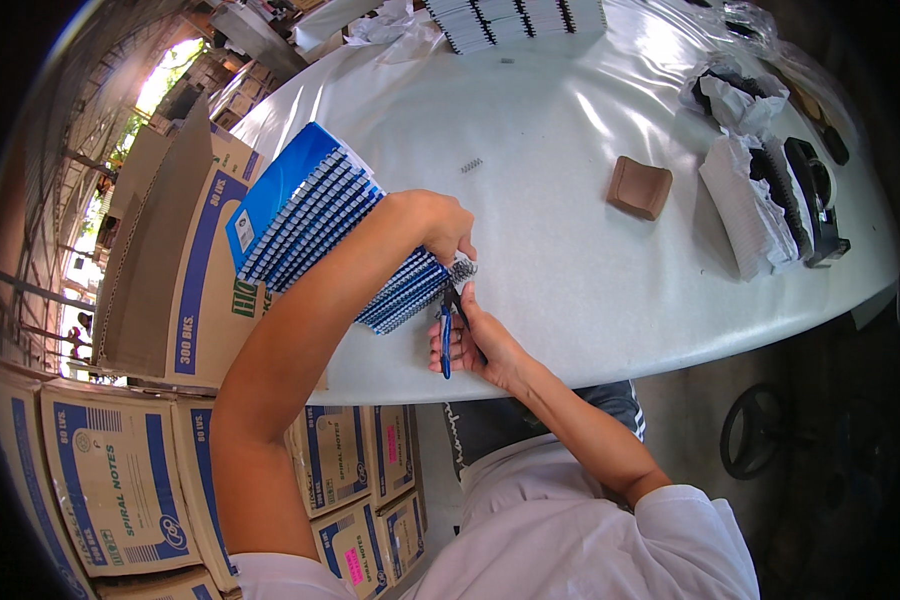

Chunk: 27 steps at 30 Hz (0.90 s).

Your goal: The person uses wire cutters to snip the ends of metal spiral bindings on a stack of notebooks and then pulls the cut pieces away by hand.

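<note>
A slanted stack of blue-covered spiral notebooks (pixel 288 196) lies at the table's left edge, its wire bindings facing up. My left forearm crosses over it. At the stack's right end, the curled fingers of my left hand (pixel 436 222) close on a short clump of wire coil (pixel 462 268); the fingertips are partly hidden. Just below, my right hand (pixel 480 345) grips cutting pliers (pixel 446 345) with blue handles. The pliers' dark jaws point up at the wire clump, by the notebooks' corner. Whether the jaws touch the wire, I cannot tell.
A loose coil piece (pixel 471 165) and a brown block-like holder (pixel 639 187) lie on the white table (pixel 560 290). Paper-wrapped black coils (pixel 755 205) and a black device (pixel 816 200) stand right. More bound books (pixel 515 22) sit at the back. Cardboard cartons (pixel 120 480) crowd the left.
</note>
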Each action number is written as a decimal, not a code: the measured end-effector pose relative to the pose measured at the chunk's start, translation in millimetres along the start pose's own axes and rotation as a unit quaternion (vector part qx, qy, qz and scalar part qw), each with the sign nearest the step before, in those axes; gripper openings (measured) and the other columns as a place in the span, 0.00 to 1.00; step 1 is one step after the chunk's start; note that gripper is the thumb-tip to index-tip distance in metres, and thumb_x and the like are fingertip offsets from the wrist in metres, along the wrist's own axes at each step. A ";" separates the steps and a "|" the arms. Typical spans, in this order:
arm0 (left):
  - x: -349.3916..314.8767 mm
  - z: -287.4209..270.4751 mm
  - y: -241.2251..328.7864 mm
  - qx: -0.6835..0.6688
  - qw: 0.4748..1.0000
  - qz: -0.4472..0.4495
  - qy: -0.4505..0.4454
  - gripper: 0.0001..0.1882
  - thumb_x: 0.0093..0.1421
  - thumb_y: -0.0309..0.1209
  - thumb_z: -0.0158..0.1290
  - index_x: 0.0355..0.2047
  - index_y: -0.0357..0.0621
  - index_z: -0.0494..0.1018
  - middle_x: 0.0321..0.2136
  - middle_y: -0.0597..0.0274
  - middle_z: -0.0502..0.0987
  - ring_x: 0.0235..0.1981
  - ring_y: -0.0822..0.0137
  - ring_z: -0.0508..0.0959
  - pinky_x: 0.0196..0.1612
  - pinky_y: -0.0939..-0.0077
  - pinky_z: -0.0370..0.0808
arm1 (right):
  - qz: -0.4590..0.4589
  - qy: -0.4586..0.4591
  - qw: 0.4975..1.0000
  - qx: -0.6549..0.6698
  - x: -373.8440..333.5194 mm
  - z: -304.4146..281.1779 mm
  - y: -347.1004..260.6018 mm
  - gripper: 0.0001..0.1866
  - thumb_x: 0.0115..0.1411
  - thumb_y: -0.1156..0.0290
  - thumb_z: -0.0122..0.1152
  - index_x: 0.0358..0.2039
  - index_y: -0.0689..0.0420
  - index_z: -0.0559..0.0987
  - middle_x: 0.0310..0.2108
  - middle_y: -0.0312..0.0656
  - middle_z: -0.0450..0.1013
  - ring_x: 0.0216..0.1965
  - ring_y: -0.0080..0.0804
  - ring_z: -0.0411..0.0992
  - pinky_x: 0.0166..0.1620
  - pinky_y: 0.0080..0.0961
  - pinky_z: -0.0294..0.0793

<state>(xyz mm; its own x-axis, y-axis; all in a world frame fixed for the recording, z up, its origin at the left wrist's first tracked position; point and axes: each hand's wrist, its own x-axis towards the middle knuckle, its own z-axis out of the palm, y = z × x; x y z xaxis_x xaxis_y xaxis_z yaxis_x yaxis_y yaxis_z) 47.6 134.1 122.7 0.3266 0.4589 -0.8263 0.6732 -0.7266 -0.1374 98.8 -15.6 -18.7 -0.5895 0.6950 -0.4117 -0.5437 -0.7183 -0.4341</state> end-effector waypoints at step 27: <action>1.4 1.0 -1.2 -0.005 1.000 0.003 0.004 0.24 0.52 0.34 0.60 0.51 0.68 0.76 0.62 0.59 0.65 0.56 0.52 0.71 0.56 0.64 0.70 | 0.023 0.014 1.000 -0.002 -2.6 -2.4 -0.1 0.45 0.59 0.28 0.30 0.29 0.63 0.75 0.24 0.42 0.73 0.25 0.34 0.75 0.36 0.36 0.81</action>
<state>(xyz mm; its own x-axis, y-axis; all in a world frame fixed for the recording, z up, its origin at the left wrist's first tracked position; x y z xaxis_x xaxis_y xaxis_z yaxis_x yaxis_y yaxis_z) 46.6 135.1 121.2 0.3362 0.4580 -0.8229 0.6772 -0.7248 -0.1267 101.8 -17.4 -19.5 -0.5969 0.6617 -0.4536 -0.5135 -0.7496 -0.4177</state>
